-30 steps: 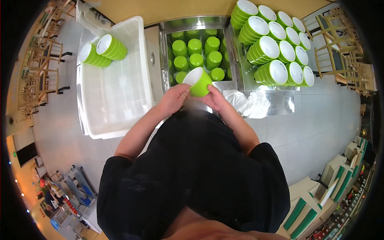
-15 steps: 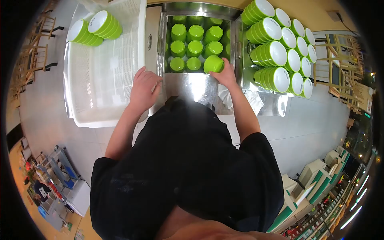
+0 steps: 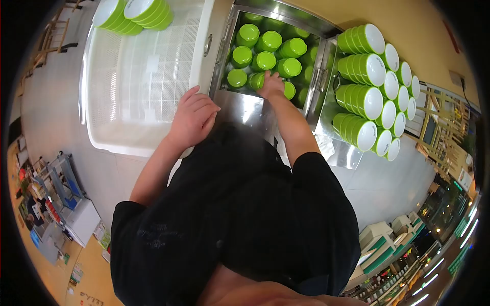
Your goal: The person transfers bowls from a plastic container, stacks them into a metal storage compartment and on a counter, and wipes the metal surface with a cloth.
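Several green cups (image 3: 265, 60) stand bottom up in rows inside a metal-framed compartment (image 3: 320, 53). My right hand (image 3: 273, 87) reaches into its front row, fingers closed around the side of the middle green cup (image 3: 255, 80), which looks tilted. Part of that cup is behind my fingers. To the right of my hand, another front-row cup (image 3: 289, 90) shows partly. My left hand (image 3: 194, 118) holds nothing; its fingers are loosely bent and apart, near the right rim of a white perforated plastic basket (image 3: 117, 142).
Nested stacks of green cups with white insides (image 3: 363, 102) lie sideways on the metal surface to the right. Two more stacks (image 3: 148, 13) are at the basket's far end. A white cloth (image 3: 324, 147) lies by my right forearm. Wooden chairs (image 3: 444, 109) stand beyond.
My right hand has let go of the tilted right-hand cup of the front row and moved left to the middle one. The view has turned, shifting the compartment. My left hand's fingers have curled slightly.
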Available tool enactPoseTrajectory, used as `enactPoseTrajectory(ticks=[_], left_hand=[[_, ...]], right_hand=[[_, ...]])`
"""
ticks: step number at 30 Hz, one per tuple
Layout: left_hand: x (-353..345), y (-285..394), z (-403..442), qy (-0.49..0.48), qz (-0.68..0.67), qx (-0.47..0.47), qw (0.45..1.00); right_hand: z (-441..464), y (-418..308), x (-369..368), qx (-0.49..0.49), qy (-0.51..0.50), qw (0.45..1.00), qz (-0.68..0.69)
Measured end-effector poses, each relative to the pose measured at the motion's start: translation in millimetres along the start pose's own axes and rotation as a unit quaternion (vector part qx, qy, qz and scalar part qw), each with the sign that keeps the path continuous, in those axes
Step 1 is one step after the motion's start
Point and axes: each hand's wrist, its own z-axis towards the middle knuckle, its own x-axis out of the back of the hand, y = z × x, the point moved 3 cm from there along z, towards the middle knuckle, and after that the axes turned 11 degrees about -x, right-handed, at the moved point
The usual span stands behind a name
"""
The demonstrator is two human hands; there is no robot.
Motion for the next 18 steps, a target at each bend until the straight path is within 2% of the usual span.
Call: enactPoseTrajectory(ticks=[5,9,18], left_hand=[[0.3,-2.5,0.7,0.0,-0.013,0.014,1.0],[0.3,-2.6,0.5,-0.005,-0.025,0.012,1.0],[-0.8,-1.1,1.4,-0.009,-0.015,0.003,1.0]], right_hand=[[13.1,-12.0,-9.1,0.01,-0.013,0.997,-0.079],[14.7,-16.0,-17.1,0.012,-0.002,0.996,-0.084],[13.4,-0.2,-25.1,0.013,0.005,0.998,0.059]])
